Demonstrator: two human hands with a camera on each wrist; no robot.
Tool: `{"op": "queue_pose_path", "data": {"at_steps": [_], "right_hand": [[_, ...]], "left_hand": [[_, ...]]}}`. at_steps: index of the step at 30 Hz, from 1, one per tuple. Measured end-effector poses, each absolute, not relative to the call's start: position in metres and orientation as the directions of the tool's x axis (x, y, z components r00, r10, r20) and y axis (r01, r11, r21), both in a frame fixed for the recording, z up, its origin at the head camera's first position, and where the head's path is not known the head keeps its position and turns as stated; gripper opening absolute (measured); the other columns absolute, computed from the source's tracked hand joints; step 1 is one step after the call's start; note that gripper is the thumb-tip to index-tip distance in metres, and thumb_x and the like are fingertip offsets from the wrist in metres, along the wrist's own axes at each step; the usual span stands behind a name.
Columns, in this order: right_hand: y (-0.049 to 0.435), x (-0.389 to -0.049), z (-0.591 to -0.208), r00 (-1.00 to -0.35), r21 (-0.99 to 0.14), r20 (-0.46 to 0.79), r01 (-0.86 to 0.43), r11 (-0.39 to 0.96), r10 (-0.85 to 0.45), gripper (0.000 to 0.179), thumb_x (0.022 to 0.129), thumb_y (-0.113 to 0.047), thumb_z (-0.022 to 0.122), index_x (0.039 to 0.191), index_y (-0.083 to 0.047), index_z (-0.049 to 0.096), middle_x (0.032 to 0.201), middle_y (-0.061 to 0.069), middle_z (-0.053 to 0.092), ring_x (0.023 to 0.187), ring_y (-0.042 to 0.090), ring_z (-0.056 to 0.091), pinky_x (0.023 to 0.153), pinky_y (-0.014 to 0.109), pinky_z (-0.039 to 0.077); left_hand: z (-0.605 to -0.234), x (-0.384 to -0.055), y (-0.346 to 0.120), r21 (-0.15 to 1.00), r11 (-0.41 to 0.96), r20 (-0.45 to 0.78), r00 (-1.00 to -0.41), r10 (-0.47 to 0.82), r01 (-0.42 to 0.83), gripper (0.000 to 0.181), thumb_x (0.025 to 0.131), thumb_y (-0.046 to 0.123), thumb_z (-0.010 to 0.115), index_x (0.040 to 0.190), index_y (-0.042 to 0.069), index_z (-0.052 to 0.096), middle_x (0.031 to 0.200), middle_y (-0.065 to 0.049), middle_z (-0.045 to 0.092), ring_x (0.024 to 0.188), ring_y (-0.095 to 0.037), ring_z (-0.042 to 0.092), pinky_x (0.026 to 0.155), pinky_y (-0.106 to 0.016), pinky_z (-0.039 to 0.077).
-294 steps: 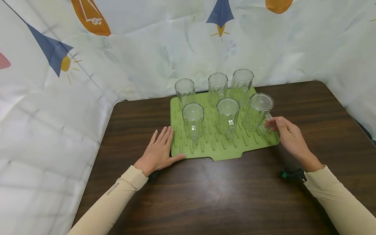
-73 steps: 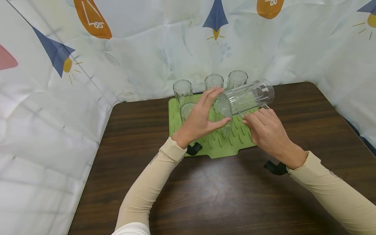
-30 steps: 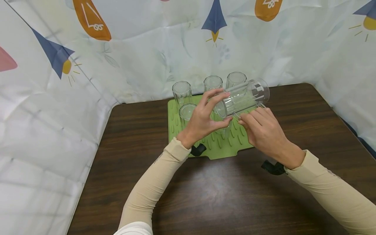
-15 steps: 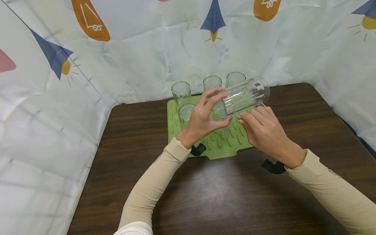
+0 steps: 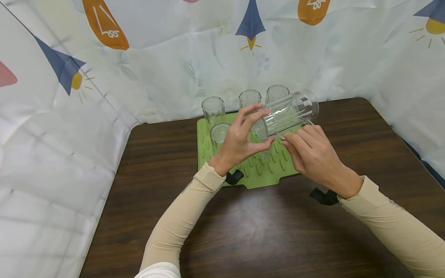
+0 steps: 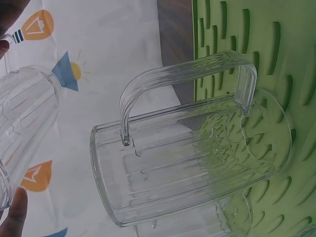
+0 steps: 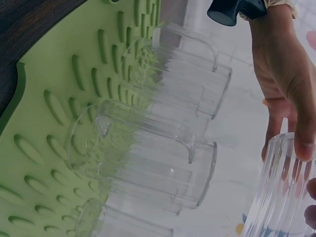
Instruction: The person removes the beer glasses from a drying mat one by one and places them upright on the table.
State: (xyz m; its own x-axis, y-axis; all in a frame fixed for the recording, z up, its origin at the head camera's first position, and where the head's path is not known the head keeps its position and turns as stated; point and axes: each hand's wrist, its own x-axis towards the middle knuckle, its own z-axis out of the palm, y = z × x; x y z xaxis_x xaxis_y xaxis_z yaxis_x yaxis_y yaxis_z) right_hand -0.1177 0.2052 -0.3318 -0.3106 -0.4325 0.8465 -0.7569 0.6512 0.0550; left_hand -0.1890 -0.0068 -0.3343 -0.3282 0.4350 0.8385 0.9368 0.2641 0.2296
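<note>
A clear glass mug [image 5: 286,116] is held on its side above the green drying mat [image 5: 262,179]. My right hand [image 5: 313,156] grips its handle, fingers curled. At the mug's left end, my left hand [image 5: 238,141] holds it between the thumb below and the fingers above. Part of the held mug [image 6: 24,123] also shows in the left wrist view, and my left hand [image 7: 291,94] reaches its end in the right wrist view. Beneath and behind, other clear mugs stand on the mat; a front-left mug [image 5: 219,133] is partly hidden by my left hand.
Along the mat's back edge stand a left mug [image 5: 213,108], a middle mug [image 5: 248,96] and a right mug [image 5: 277,91]. The mat lies on a dark wooden table [image 5: 257,231]. A white printed curtain [image 5: 194,65] hangs close behind the table.
Since the earliest frame, the front-right mug has been lifted off the mat and turned sideways. My left hand has moved from the mat's left edge to the mug. Over the last second, almost nothing moves.
</note>
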Motion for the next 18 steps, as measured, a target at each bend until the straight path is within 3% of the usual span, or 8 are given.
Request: {"op": "queue_pose_path", "data": {"at_steps": [8,14,18], "right_hand": [[0.2064,-0.1174,-0.3311,-0.321,0.011,0.858,-0.770,0.638,-0.402,0.039,0.110,-0.027,0.053,0.097,0.005,0.071,0.074,0.013,0.062,0.072,0.030,0.056,0.070,0.044,0.041],[0.2062,-0.1177,-0.3296,-0.308,-0.074,0.907,-0.788,0.611,-0.287,0.045,0.108,-0.035,0.055,0.101,0.007,0.069,0.089,0.020,0.067,0.083,0.037,0.060,0.077,0.051,0.044],[0.2088,-0.1185,-0.3275,-0.332,-0.159,0.926,-0.774,0.614,-0.179,0.052,0.107,-0.041,0.055,0.106,0.010,0.064,0.096,0.025,0.064,0.089,0.041,0.058,0.082,0.043,0.045]], "left_hand": [[-0.3342,-0.1899,-0.0064,0.219,0.270,0.844,-0.321,0.431,0.938,0.060,0.084,0.015,0.085,0.135,0.000,0.057,0.138,-0.027,0.054,0.131,-0.035,0.059,0.110,-0.025,0.053],[-0.3340,-0.1901,-0.0073,0.214,0.284,0.849,-0.322,0.420,0.935,0.061,0.084,0.017,0.085,0.136,0.000,0.058,0.139,-0.027,0.054,0.131,-0.035,0.058,0.109,-0.026,0.054],[-0.3338,-0.1907,-0.0083,0.208,0.287,0.855,-0.316,0.411,0.935,0.059,0.084,0.016,0.084,0.135,-0.001,0.059,0.137,-0.028,0.055,0.131,-0.036,0.058,0.109,-0.028,0.054]]}}
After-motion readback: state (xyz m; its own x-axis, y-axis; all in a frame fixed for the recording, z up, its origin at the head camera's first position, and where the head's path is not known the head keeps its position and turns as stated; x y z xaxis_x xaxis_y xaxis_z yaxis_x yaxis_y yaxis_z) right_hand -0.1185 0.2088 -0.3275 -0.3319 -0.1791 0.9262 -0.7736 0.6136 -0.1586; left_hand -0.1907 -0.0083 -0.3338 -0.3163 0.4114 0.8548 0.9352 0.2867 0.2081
